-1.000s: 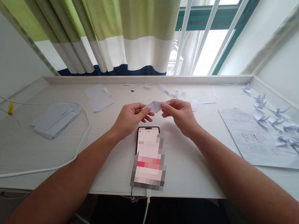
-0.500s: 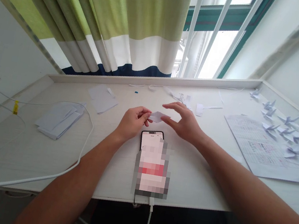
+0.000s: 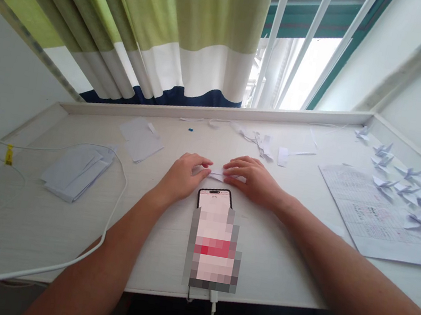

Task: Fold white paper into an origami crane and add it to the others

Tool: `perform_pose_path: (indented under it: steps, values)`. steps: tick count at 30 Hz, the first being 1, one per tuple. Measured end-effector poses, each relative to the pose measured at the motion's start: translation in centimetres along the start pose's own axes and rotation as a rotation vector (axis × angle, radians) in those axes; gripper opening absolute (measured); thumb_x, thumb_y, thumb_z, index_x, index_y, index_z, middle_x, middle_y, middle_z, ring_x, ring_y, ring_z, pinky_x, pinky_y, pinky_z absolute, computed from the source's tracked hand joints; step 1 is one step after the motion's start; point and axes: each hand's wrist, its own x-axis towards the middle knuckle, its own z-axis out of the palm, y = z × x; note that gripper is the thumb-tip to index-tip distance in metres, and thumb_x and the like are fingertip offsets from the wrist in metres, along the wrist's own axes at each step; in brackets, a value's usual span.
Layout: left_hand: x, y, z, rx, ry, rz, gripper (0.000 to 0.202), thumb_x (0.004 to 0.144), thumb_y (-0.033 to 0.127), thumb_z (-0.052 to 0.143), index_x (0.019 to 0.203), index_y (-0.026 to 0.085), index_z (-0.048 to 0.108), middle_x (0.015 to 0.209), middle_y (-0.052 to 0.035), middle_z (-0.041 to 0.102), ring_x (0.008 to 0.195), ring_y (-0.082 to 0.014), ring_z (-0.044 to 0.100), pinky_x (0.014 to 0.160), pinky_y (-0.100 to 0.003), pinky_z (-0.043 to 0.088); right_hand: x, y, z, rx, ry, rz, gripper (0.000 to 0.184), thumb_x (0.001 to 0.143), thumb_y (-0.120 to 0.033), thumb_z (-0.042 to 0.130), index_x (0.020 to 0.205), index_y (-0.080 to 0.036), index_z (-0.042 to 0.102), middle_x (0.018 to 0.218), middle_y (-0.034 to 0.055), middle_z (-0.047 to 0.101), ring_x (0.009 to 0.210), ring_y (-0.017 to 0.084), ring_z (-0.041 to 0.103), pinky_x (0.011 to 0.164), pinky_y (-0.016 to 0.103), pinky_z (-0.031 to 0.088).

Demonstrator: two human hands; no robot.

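A small folded piece of white paper [image 3: 216,172] lies flat on the white table [image 3: 167,225], just beyond a phone [image 3: 215,239]. My left hand [image 3: 185,175] rests on the paper's left end with its fingers curled and the fingertips pressing it down. My right hand [image 3: 253,178] lies on the paper's right end, fingers stretched flat over it. Most of the paper is hidden under the two hands.
A stack of white paper squares [image 3: 77,170] and a white cable [image 3: 106,226] lie at the left. Paper scraps [image 3: 265,145] sit near the window. A printed sheet [image 3: 374,214] and several folded paper cranes [image 3: 411,186] are at the right.
Both hands came down from holding the paper in the air and now press it flat on the table. The right hand, briefly open beside it, now covers its right end.
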Motion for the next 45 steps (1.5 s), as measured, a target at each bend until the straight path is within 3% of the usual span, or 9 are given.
perform_pose_path:
  steps: [4,8,11,16,22,26,30,41,45]
  values:
    - [0.1,-0.2,0.0,-0.007,-0.105,0.122,0.010,0.094,0.023,0.072,0.096,0.024,0.082,0.108,-0.0044,0.080,0.108,-0.0244,0.067,0.101,-0.041,0.052,0.0,-0.2,-0.1,-0.014,-0.011,-0.003,0.016,0.101,-0.030,0.070,0.107,-0.024,0.083,0.121,0.0070,0.080,0.121,0.033,0.065,0.105,0.053,0.048]
    - [0.2,-0.3,0.2,0.091,-0.117,0.153,0.013,0.096,0.021,0.071,0.088,0.023,0.082,0.107,-0.0045,0.080,0.109,-0.0253,0.067,0.101,-0.045,0.050,0.0,-0.4,-0.4,-0.005,-0.050,-0.028,0.015,0.101,-0.028,0.070,0.106,-0.024,0.083,0.120,0.0060,0.081,0.117,0.031,0.067,0.104,0.051,0.048]
    - [0.2,-0.1,0.2,0.147,-0.137,0.186,0.014,0.098,0.022,0.069,0.090,0.023,0.081,0.111,-0.0053,0.080,0.113,-0.0263,0.066,0.101,-0.046,0.048,-0.1,-0.6,-0.6,0.000,-0.049,-0.058,0.016,0.101,-0.025,0.069,0.108,-0.026,0.083,0.118,0.0054,0.081,0.114,0.029,0.069,0.103,0.050,0.048]
    - [0.1,0.2,0.2,0.140,-0.130,0.192,0.016,0.099,0.024,0.067,0.110,0.025,0.080,0.113,-0.0061,0.080,0.113,-0.0267,0.067,0.099,-0.044,0.047,-0.1,-0.6,-0.8,0.022,-0.064,-0.062,0.017,0.101,-0.024,0.066,0.106,-0.028,0.083,0.113,0.0050,0.082,0.108,0.027,0.071,0.101,0.048,0.049]
    - [0.1,0.3,0.2,0.182,-0.168,0.232,0.023,0.104,0.023,0.056,0.102,0.024,0.079,0.112,-0.0061,0.079,0.109,-0.0265,0.064,0.095,-0.042,0.046,-0.1,-0.7,-0.7,0.081,-0.075,-0.020,0.021,0.103,-0.025,0.061,0.102,-0.026,0.082,0.114,0.0055,0.081,0.110,0.028,0.069,0.101,0.049,0.051]
    - [0.1,0.3,0.2,0.192,-0.174,0.255,0.020,0.103,0.025,0.060,0.098,0.023,0.079,0.111,-0.0066,0.078,0.109,-0.0269,0.064,0.093,-0.042,0.045,-0.2,-0.9,-0.6,0.162,-0.029,0.035,0.019,0.101,-0.027,0.064,0.097,-0.026,0.082,0.111,0.0068,0.081,0.109,0.028,0.070,0.098,0.047,0.055]
    - [0.1,0.3,0.4,0.216,-0.150,0.251,0.014,0.099,0.030,0.069,0.093,0.022,0.078,0.108,-0.0059,0.079,0.107,-0.0270,0.064,0.092,-0.042,0.044,-0.3,-1.1,-0.6,0.169,-0.021,0.064,0.018,0.100,-0.025,0.065,0.095,-0.026,0.083,0.110,0.0058,0.081,0.110,0.027,0.070,0.099,0.046,0.056]
    - [0.3,0.4,0.5,0.159,-0.150,0.196,0.019,0.102,0.028,0.063,0.090,0.023,0.078,0.106,-0.0055,0.078,0.104,-0.0264,0.064,0.093,-0.043,0.046,-0.1,-1.1,-0.7,0.230,-0.015,0.119,0.016,0.097,-0.027,0.068,0.094,-0.027,0.083,0.109,0.0054,0.082,0.109,0.028,0.072,0.100,0.048,0.057]
    - [0.3,0.4,0.6,0.126,-0.139,0.187,0.013,0.097,0.028,0.070,0.088,0.023,0.078,0.105,-0.0058,0.078,0.103,-0.0265,0.064,0.095,-0.043,0.047,0.0,-1.3,-0.8,0.294,-0.011,0.172,0.017,0.095,-0.031,0.068,0.088,-0.027,0.083,0.108,0.0060,0.082,0.110,0.029,0.071,0.100,0.049,0.056]
